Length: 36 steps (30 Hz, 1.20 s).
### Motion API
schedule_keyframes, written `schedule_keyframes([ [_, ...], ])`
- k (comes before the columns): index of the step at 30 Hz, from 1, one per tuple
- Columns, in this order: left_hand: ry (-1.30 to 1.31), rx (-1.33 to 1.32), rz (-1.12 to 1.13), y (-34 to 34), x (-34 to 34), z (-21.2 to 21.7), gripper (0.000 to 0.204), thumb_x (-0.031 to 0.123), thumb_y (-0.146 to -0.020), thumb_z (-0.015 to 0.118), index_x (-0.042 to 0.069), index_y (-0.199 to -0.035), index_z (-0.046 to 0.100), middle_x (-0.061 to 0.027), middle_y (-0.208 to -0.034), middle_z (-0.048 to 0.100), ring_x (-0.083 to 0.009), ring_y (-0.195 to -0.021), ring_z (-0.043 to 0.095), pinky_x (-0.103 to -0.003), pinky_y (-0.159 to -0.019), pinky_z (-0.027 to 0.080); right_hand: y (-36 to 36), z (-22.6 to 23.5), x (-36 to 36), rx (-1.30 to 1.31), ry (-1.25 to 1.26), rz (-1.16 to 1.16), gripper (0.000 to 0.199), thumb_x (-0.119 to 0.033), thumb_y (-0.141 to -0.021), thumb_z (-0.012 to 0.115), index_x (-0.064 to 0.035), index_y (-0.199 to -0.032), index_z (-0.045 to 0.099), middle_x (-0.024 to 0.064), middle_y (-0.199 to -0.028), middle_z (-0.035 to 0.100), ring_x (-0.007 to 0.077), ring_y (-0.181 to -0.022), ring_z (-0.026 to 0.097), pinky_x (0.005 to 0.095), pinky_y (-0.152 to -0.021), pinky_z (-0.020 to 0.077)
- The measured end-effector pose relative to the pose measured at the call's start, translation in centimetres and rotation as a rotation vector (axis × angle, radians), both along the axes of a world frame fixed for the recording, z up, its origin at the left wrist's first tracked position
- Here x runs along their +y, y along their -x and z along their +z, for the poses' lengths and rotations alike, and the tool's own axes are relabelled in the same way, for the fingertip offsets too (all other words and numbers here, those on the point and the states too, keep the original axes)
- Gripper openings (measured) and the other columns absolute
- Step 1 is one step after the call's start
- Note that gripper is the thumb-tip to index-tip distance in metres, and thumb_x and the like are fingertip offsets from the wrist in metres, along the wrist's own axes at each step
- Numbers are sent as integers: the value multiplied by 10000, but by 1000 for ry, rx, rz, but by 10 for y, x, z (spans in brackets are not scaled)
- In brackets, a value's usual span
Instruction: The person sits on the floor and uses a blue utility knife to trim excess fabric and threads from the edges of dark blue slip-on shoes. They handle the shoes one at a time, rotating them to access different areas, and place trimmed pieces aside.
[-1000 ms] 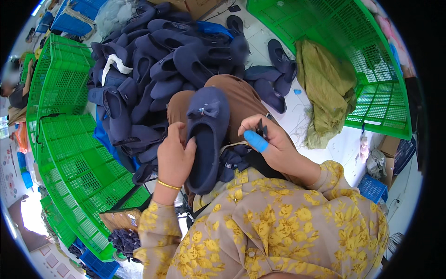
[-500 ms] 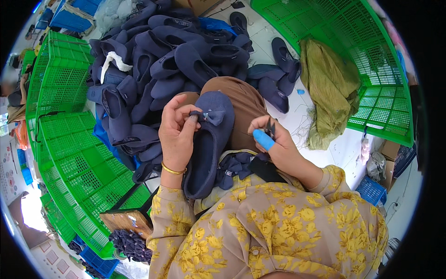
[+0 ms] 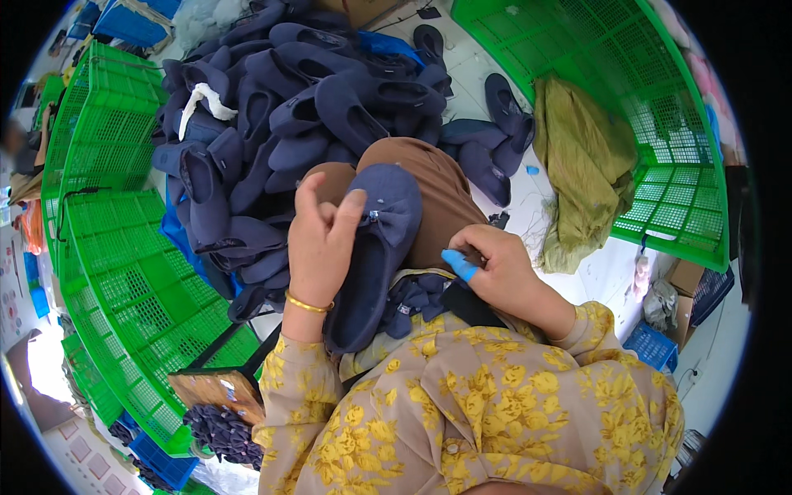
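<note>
A: On the lap, over the brown-clad knee [image 3: 429,186], 1 dark blue slipper [image 3: 371,256] is lying between the 2 hands

B: Long axis?

A: It is running from the toe, with its small bow [image 3: 378,216], away from the body, down to the heel at the lap. The opening is facing up

B: Which hand is nearer?

A: The left hand [image 3: 318,243]. It is touching the slipper's left edge, fingers half curled and raised, thumb reaching toward the bow. It is steadying more than clamping, not closed round it

B: And the right?

A: The right hand [image 3: 495,268] is sitting just right of the slipper, apart from it, closed around a small blue-handled tool [image 3: 459,265]. Its working end is hidden, so I cannot tell what kind it is

B: Poses of the arms?

A: Both forearms are coming in from the lower edge in yellow floral sleeves. The left wrist, with a gold bangle [image 3: 307,305], is pointing upward along the slipper; the right wrist is bending inward toward the heel

B: Surroundings?

A: 1 pile of dark blue slippers [image 3: 280,107] is lying ahead, green plastic crates [image 3: 124,272] to the left, an olive cloth [image 3: 577,173] to the right
</note>
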<state>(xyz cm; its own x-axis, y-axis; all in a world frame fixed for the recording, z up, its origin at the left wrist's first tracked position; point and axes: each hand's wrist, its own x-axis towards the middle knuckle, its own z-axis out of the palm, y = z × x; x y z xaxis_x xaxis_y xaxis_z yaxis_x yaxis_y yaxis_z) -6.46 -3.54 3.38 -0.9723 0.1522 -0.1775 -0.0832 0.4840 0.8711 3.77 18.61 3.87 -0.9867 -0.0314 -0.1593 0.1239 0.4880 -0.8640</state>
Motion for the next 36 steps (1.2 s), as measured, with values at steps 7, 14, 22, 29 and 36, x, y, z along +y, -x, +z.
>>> schedule_keyframes([
  [7, -209, 126, -45, 4, 6, -20, 492, 65, -863, 673, -19, -1304, 472, -20, -719, 594, -90, -657, 537, -216, -664, 429, -6, -8, -3, 219, -27, 147, 146, -4, -682, 679, -47, -706, 541, 77, -655, 547, 244, -577, 544, 338, -509, 397],
  [14, -85, 67, -64, 3, 15, -6, 351, 107, -909, 626, -9, -1226, 529, -55, -730, 617, -132, -651, 575, -262, -645, 455, -8, -11, 5, 151, 75, 116, 171, 8, -683, 691, -43, -691, 528, 68, -654, 520, 228, -561, 501, 318, -502, 367],
  [22, -8, 210, 63, 20, 44, -24, 193, 193, -995, 533, 9, -1012, 589, -80, -707, 608, -177, -585, 571, -305, -562, 455, -1, -9, -18, 350, 42, 75, 193, -19, -690, 687, -63, -661, 501, 89, -639, 464, 274, -563, 471, 346, -505, 351],
  [29, -236, 166, 148, 15, 42, -36, 163, 167, -1000, 544, 17, -1022, 603, 2, -747, 577, -39, -584, 488, -195, -527, 393, -20, -12, -3, 333, 63, 134, 181, -26, -694, 668, -68, -651, 498, 87, -633, 465, 278, -565, 481, 364, -500, 361],
  [36, 99, 463, 115, 7, 44, -28, 145, 132, -968, 591, 9, -1041, 617, -14, -779, 604, -76, -653, 522, -229, -612, 445, -24, -10, 5, 275, 113, 162, 179, -75, -788, 700, -73, -725, 533, 55, -636, 483, 208, -549, 482, 333, -495, 356],
])
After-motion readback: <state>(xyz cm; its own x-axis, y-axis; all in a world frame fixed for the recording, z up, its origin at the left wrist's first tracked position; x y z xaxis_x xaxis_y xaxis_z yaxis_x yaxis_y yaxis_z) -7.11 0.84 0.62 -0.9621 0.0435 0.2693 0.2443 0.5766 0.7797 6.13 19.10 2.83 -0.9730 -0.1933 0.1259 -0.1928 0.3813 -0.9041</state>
